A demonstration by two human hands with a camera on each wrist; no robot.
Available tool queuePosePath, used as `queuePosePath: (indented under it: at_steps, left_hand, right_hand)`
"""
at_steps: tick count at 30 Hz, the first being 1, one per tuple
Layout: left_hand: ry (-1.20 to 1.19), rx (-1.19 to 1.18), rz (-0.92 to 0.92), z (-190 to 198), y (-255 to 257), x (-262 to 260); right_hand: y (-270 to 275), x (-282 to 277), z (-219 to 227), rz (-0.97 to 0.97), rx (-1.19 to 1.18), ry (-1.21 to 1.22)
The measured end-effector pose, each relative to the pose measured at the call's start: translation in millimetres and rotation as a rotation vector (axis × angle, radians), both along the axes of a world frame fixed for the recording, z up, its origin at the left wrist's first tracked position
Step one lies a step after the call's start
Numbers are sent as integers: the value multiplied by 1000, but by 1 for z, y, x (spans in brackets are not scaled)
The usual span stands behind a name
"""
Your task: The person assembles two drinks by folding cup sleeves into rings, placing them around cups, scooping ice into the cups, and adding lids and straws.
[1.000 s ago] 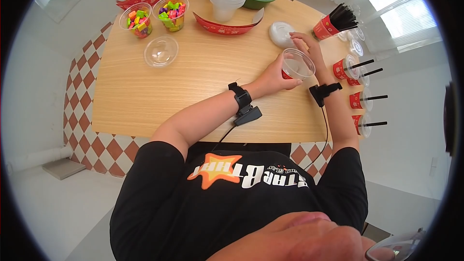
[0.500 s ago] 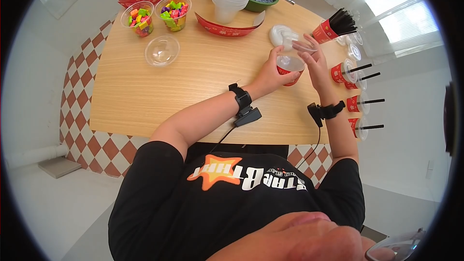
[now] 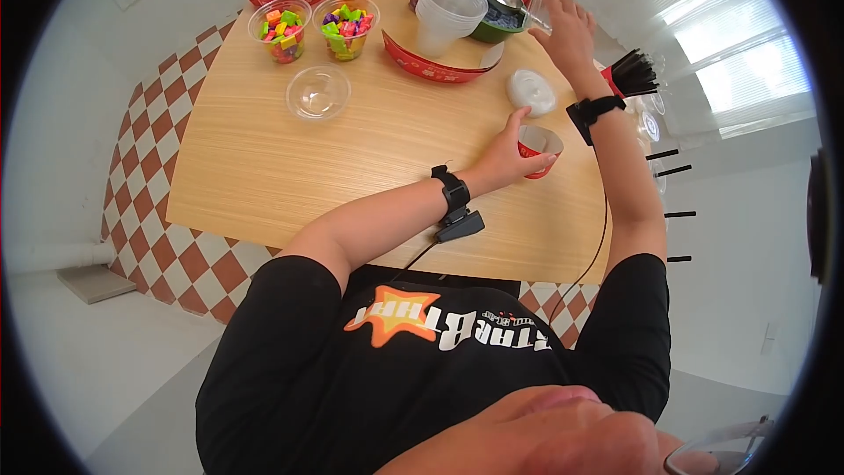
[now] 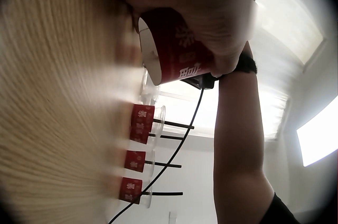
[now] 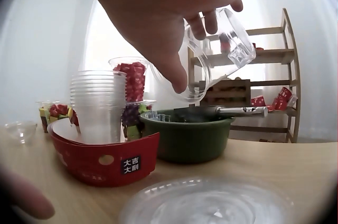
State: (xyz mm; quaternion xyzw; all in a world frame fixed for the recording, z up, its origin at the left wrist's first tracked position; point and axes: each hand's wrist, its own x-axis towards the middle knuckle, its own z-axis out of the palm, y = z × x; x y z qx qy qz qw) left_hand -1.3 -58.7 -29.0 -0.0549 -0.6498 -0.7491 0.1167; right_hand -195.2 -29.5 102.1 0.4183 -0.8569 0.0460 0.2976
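My left hand [image 3: 499, 160] grips a red paper cup or sleeve [image 3: 542, 169] low over the table; in the left wrist view its pale open end [image 4: 150, 52] faces left. Up near the green bowl [image 3: 489, 33], my right hand [image 3: 570, 35] holds a clear plastic cup [image 3: 537, 14]. The right wrist view has this cup [image 5: 232, 39] tilted on its side above the green bowl [image 5: 185, 142], where a metal scoop lies. Part of the cup is hidden behind the fingers. Whether the red piece has a bottom, I cannot tell.
Stacked clear cups [image 3: 448, 13] stand behind a red paper tray [image 3: 431, 69]. Round lids [image 3: 531, 92] lie beyond my left hand. Cups of coloured pieces [image 3: 347, 28] and a clear lid or bowl [image 3: 318, 93] are at the left, black straws [image 3: 635, 75] at the right.
My right hand has moved away from my left, up toward the green bowl, carrying a clear cup. The left hand keeps the red piece, which earlier surrounded a clear cup.
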Motion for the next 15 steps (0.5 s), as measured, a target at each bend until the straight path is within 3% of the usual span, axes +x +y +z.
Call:
queuePosePath:
  at_steps: [8, 11, 13, 14, 15]
  left_hand:
    - [-10, 0, -24, -3, 1, -2]
    - [-12, -5, -18, -3, 2, -3]
    - [-12, 5, -25, -2, 2, -1]
    - [-13, 5, -20, -1, 1, -1]
    - [-24, -1, -25, -1, 1, -1]
  right_hand:
    - [-21, -14, -13, -97, 138, 180]
    - [-25, 2, 4, -106, -53, 88]
    - [-31, 17, 20, 54, -286, 70]
    - [-35, 25, 26, 58, -287, 69]
    - [-39, 32, 30, 178, -457, -117]
